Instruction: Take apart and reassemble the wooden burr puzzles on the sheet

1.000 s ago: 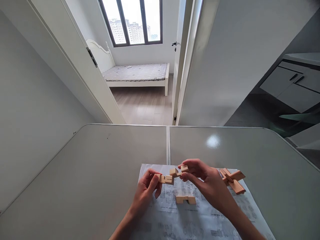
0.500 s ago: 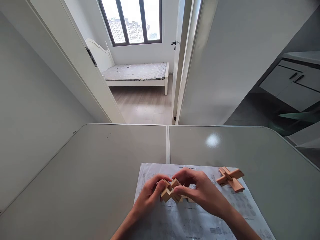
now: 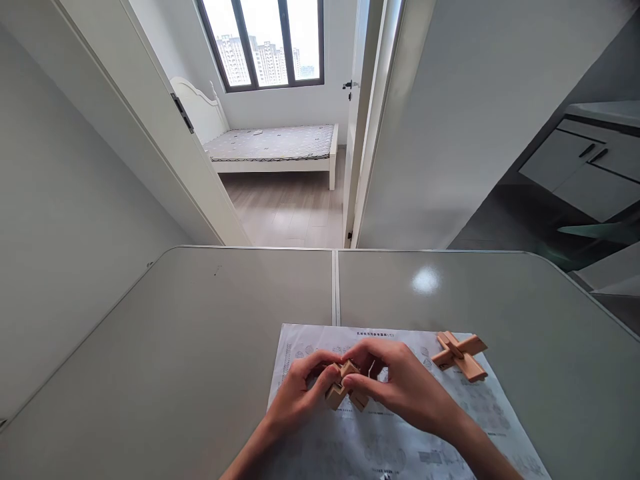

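My left hand (image 3: 300, 392) and my right hand (image 3: 400, 387) meet over a printed instruction sheet (image 3: 400, 440) near the table's front edge. Both are closed on a small cluster of notched wooden puzzle pieces (image 3: 345, 390), crossed together between the fingertips. My fingers cover much of the cluster. To the right, on the sheet's far corner, lies a second assembly of crossed wooden puzzle pieces (image 3: 459, 355), a hand's width from my right hand.
The grey table (image 3: 200, 333) has a seam down its middle and rounded far corners. Beyond it an open doorway shows a bedroom with a bed (image 3: 273, 150) and window. Grey cabinets (image 3: 585, 167) stand at the right.
My hands came together and sank toward the sheet, joining the separate pieces into one cluster. The loose piece that lay on the sheet is no longer visible there.
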`<act>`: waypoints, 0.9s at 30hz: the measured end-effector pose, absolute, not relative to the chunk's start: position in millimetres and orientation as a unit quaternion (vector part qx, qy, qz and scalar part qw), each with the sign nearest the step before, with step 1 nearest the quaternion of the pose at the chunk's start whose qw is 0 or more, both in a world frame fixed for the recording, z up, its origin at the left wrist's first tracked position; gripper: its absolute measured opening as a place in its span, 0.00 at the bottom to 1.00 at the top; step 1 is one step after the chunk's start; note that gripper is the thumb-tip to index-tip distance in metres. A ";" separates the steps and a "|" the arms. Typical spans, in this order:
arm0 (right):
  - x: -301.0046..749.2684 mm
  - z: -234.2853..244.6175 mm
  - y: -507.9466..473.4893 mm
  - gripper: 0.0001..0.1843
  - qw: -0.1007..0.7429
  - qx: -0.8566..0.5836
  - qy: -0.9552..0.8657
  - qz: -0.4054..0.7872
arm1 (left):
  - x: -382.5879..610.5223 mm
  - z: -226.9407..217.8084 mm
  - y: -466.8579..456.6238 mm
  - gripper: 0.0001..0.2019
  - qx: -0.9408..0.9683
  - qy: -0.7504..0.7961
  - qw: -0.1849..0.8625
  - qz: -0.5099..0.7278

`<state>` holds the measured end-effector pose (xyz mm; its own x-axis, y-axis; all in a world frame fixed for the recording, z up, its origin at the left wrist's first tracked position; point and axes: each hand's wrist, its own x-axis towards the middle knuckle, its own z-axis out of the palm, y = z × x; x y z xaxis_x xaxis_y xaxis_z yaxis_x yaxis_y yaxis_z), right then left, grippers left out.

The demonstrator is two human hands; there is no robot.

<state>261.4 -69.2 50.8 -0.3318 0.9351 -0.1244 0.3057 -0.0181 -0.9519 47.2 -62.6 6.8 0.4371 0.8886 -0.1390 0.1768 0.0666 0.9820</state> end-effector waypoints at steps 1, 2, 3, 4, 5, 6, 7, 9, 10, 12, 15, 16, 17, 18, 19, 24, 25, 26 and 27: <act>261.6 50.4 -69.3 0.05 0.302 -0.494 -0.630 0.517 | 47.4 7.2 -63.1 0.18 0.614 0.433 0.586 0.304; 261.7 49.7 -69.3 0.04 0.299 -0.496 -0.630 0.517 | 47.5 7.4 -63.6 0.18 0.616 0.430 0.586 0.304; 262.0 48.6 -69.2 0.04 0.297 -0.498 -0.630 0.518 | 47.5 7.3 -64.1 0.17 0.618 0.426 0.586 0.305; 262.3 47.1 -69.0 0.04 0.295 -0.498 -0.629 0.518 | 47.5 7.0 -64.6 0.17 0.620 0.423 0.586 0.306; 262.6 45.4 -68.7 0.05 0.294 -0.499 -0.629 0.519 | 47.3 6.7 -65.1 0.18 0.622 0.418 0.585 0.308; 262.9 43.8 -68.4 0.05 0.294 -0.498 -0.628 0.521 | 47.1 6.3 -65.5 0.18 0.625 0.413 0.585 0.310; 263.1 42.4 -68.2 0.06 0.294 -0.496 -0.628 0.523 | 46.8 6.0 -65.8 0.18 0.628 0.409 0.585 0.311; 263.2 40.6 -67.8 0.08 0.295 -0.494 -0.625 0.527 | 46.2 5.8 -66.4 0.19 0.633 0.401 0.585 0.311; 263.1 40.3 -67.7 0.09 0.296 -0.493 -0.625 0.528 | 46.1 6.0 -66.7 0.19 0.634 0.399 0.585 0.310; 262.8 40.3 -67.6 0.09 0.294 -0.492 -0.625 0.530 | 45.9 6.4 -67.4 0.18 0.634 0.400 0.583 0.311; 262.4 39.6 -67.1 0.09 0.286 -0.490 -0.623 0.538 | 46.2 6.4 -68.6 0.17 0.636 0.408 0.573 0.317; 262.3 38.6 -66.8 0.09 0.284 -0.488 -0.621 0.543 | 46.4 6.1 -68.9 0.17 0.637 0.410 0.571 0.316; 262.4 37.3 -66.5 0.09 0.282 -0.485 -0.619 0.550 | 46.5 5.7 -69.2 0.17 0.637 0.410 0.572 0.314; 262.4 35.7 -66.1 0.09 0.281 -0.481 -0.617 0.556 | 46.5 5.2 -69.4 0.16 0.637 0.409 0.574 0.311; 262.4 34.0 -65.8 0.09 0.279 -0.479 -0.615 0.561 | 46.5 4.7 -69.6 0.16 0.636 0.408 0.577 0.309; 260.5 29.4 -65.5 0.11 0.268 -0.482 -0.609 0.570 | 45.7 1.8 -69.6 0.15 0.639 0.405 0.578 0.306; 259.8 29.6 -65.5 0.12 0.262 -0.483 -0.610 0.570 | 45.5 1.1 -69.7 0.14 0.641 0.405 0.575 0.307; 259.0 29.8 -65.6 0.13 0.255 -0.485 -0.612 0.570 | 45.3 0.4 -69.8 0.14 0.644 0.404 0.572 0.307; 258.3 30.0 -65.5 0.14 0.249 -0.487 -0.613 0.570 | 45.2 -0.2 -70.0 0.14 0.647 0.403 0.569 0.307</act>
<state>258.3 -65.5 30.0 -0.4016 0.8810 -0.2502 0.3136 -0.1244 -0.9414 45.2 -70.0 -0.2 0.4860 0.8717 -0.0618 0.1724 -0.0263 0.9847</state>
